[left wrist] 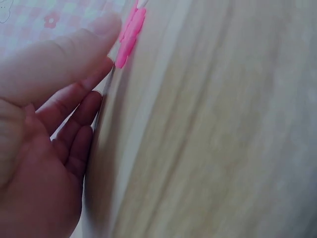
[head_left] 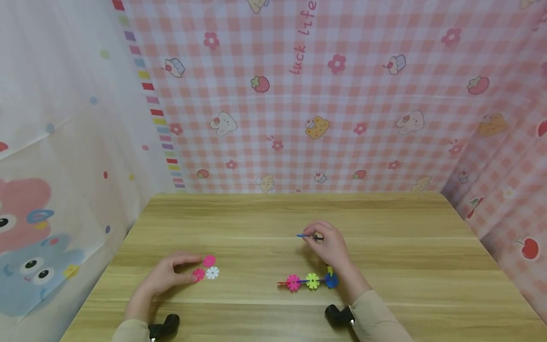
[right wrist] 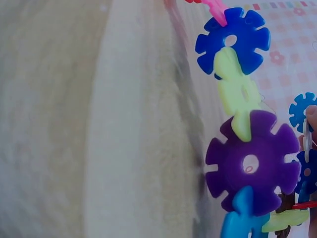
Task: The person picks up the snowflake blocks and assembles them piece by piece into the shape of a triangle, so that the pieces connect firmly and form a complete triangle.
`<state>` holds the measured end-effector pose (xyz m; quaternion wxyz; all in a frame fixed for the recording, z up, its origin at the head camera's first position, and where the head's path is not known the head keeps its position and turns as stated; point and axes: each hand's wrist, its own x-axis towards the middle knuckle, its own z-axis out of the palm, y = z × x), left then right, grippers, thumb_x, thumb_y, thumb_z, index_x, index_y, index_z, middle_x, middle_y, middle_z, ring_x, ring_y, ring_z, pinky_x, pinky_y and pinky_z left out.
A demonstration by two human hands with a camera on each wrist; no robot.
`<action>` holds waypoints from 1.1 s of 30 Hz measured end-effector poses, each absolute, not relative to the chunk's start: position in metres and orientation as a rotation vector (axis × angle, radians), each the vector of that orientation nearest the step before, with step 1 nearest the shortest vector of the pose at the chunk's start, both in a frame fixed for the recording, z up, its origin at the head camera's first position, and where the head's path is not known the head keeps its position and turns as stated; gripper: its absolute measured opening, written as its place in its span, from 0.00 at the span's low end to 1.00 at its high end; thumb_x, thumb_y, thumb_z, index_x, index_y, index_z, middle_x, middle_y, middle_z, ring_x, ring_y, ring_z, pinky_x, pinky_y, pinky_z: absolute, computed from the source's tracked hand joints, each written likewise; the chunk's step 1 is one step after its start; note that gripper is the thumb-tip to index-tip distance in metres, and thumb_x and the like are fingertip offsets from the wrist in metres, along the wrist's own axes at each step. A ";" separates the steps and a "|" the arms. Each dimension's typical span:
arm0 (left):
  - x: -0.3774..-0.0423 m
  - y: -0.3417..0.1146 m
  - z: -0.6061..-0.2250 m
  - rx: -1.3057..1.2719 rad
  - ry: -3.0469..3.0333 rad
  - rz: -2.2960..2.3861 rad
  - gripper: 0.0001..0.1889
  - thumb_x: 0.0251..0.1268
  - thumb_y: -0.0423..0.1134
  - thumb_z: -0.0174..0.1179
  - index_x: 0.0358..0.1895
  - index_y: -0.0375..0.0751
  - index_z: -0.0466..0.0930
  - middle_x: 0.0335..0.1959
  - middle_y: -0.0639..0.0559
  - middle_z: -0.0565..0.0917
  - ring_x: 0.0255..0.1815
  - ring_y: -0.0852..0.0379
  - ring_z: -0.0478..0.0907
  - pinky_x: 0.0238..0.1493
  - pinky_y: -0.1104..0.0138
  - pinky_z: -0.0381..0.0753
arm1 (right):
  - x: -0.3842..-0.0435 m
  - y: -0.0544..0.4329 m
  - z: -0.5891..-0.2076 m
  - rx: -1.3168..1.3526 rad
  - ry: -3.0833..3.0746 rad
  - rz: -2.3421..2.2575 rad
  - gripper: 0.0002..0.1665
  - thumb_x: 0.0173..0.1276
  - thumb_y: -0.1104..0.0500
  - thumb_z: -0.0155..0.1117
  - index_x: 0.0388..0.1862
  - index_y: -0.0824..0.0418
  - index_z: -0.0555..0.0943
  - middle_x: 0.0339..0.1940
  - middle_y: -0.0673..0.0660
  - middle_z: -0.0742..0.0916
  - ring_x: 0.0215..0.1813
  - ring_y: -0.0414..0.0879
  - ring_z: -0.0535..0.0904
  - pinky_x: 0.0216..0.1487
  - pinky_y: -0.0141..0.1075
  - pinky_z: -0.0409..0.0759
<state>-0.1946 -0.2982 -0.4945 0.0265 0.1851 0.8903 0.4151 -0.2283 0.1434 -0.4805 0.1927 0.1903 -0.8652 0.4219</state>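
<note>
My right hand [head_left: 329, 244] pinches a blue notched disc [head_left: 301, 235] between thumb and fingertips above the table. At the edge of the right wrist view, this blue disc [right wrist: 300, 112] joins a pale piece and a darker blue disc [right wrist: 308, 171]. Below the hand runs a chain of interlocked discs: pink [head_left: 293, 283], yellow-green [head_left: 312, 281] and blue [head_left: 331, 280], partly hidden by the wrist. Closer up, a purple disc [right wrist: 252, 161] sits between yellow-green and light blue ones. My left hand [head_left: 166, 275] reaches loosely around two pink discs [head_left: 209, 261], its thumb overlapping the nearer; a white disc [head_left: 212, 272] lies beside them.
The discs lie on a wood-grain table [head_left: 256, 218]. Black wrist-camera mounts [head_left: 165, 327] sit by both forearms. Pink checked cloth [head_left: 290, 109] hangs behind the table and at its right; white printed cloth [head_left: 77, 142] hangs at the left.
</note>
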 end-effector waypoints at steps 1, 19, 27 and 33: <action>-0.195 -0.298 -0.495 0.570 2.758 1.271 0.24 0.49 0.39 0.77 0.52 0.39 0.85 0.55 0.44 0.82 0.60 0.40 0.72 0.64 0.49 0.67 | -0.229 0.143 -0.481 0.537 -2.424 1.181 0.09 0.57 0.69 0.75 0.30 0.57 0.85 0.40 0.51 0.87 0.46 0.49 0.82 0.54 0.46 0.80; -0.198 -0.296 -0.501 0.622 2.750 1.266 0.15 0.45 0.36 0.78 0.38 0.46 0.85 0.46 0.50 0.82 0.54 0.51 0.72 0.61 0.57 0.67 | -0.228 0.142 -0.482 0.550 -2.399 1.185 0.10 0.56 0.70 0.75 0.30 0.57 0.84 0.39 0.51 0.87 0.46 0.49 0.82 0.53 0.46 0.80; -0.199 -0.296 -0.499 0.475 2.605 1.477 0.12 0.53 0.27 0.72 0.41 0.32 0.81 0.37 0.46 0.82 0.37 0.59 0.76 0.40 0.70 0.78 | -0.228 0.142 -0.484 0.548 -2.393 1.181 0.10 0.55 0.70 0.76 0.29 0.56 0.84 0.39 0.51 0.87 0.45 0.49 0.82 0.51 0.47 0.81; -0.201 -0.293 -0.496 0.313 2.699 1.465 0.09 0.57 0.25 0.68 0.40 0.34 0.82 0.34 0.48 0.83 0.36 0.56 0.78 0.39 0.68 0.79 | -0.229 0.143 -0.485 0.547 -2.393 1.183 0.11 0.55 0.70 0.76 0.29 0.57 0.84 0.39 0.51 0.87 0.45 0.50 0.82 0.51 0.47 0.81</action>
